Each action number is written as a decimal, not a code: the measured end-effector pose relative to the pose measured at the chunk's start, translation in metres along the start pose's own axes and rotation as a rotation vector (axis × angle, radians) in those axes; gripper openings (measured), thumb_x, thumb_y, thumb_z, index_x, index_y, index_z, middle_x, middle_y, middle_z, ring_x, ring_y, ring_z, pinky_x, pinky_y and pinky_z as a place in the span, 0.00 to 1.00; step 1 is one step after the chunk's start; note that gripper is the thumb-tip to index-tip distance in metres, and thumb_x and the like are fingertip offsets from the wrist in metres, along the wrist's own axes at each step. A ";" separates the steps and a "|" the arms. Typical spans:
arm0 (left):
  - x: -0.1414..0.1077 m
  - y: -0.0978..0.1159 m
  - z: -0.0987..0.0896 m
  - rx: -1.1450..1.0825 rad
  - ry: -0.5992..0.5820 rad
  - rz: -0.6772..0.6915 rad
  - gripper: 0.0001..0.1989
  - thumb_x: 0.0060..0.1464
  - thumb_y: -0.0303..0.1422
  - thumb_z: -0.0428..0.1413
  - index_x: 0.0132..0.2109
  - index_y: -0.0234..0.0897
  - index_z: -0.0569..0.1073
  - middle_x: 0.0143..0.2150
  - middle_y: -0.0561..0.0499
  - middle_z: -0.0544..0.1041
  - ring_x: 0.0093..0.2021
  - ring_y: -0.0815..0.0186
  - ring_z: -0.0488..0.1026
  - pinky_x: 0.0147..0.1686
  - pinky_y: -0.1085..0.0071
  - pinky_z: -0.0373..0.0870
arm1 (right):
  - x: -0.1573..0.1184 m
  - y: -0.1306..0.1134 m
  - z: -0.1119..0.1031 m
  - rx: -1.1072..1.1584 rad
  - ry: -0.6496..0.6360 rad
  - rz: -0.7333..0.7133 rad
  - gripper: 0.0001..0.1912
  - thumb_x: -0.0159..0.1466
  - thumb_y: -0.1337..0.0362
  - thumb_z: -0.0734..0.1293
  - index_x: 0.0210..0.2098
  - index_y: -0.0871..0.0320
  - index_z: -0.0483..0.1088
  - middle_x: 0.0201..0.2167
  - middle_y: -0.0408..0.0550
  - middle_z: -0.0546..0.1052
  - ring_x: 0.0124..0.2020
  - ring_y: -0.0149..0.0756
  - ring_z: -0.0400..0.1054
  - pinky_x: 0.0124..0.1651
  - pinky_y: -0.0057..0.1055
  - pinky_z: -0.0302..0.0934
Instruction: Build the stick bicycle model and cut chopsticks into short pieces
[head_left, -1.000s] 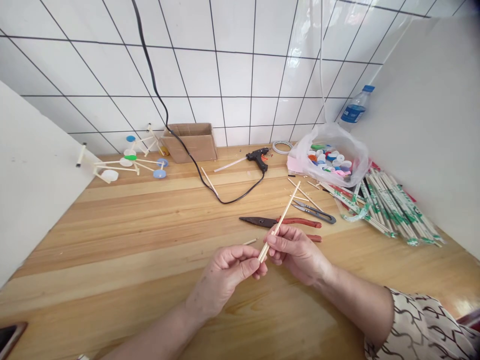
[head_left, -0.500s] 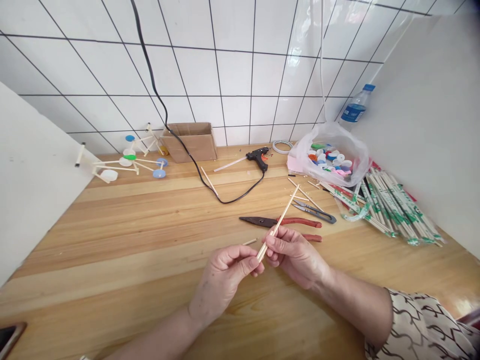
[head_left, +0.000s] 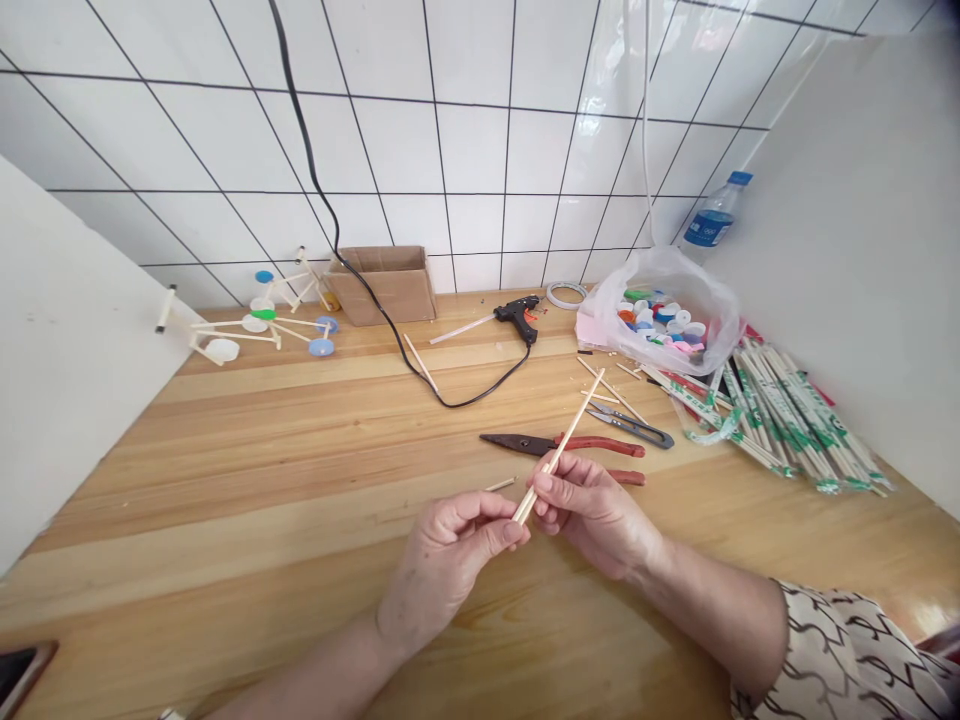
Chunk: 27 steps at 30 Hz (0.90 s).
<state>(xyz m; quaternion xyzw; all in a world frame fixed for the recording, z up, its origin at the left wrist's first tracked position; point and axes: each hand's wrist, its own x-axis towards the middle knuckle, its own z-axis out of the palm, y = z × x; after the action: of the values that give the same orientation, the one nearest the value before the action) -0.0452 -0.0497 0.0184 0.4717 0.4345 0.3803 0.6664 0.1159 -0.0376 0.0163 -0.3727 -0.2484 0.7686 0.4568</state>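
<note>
Thin wooden chopsticks (head_left: 573,428), at least one long and one shorter piece side by side, are held between my two hands above the table, slanting up to the right. My left hand (head_left: 457,560) pinches their lower end between thumb and fingers. Higher up, my right hand (head_left: 589,505) grips them with thumb and forefinger. Just beyond my right hand lie red-handled pliers (head_left: 525,443), partly hidden by it. A short stick piece (head_left: 501,484) rests near my left fingertips. Small grey snips (head_left: 637,424) lie to the right of the pliers.
A black glue gun (head_left: 517,318) with its cord sits mid-table, near a cardboard box (head_left: 390,290). Right are a plastic bag (head_left: 712,290) of bottle caps, wrapped chopsticks (head_left: 806,415) and a bottle (head_left: 712,220). Stick-and-cap models (head_left: 262,330) stand left; a phone (head_left: 22,680) lies front left.
The view has shifted very slightly. Both hands keep the same grip on the chopsticks, with hardly any movement.
</note>
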 end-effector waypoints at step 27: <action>0.002 0.001 0.001 0.085 0.043 -0.072 0.07 0.45 0.34 0.59 0.28 0.34 0.72 0.26 0.53 0.74 0.29 0.68 0.68 0.33 0.73 0.64 | -0.002 0.006 0.002 -0.480 -0.094 -0.239 0.07 0.54 0.62 0.70 0.25 0.60 0.71 0.23 0.42 0.74 0.25 0.28 0.66 0.32 0.26 0.61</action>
<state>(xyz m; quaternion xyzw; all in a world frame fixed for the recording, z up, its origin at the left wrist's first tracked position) -0.0433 -0.0477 0.0188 0.4755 0.4811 0.3472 0.6496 0.1121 -0.0423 0.0137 -0.4021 -0.4867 0.6449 0.4308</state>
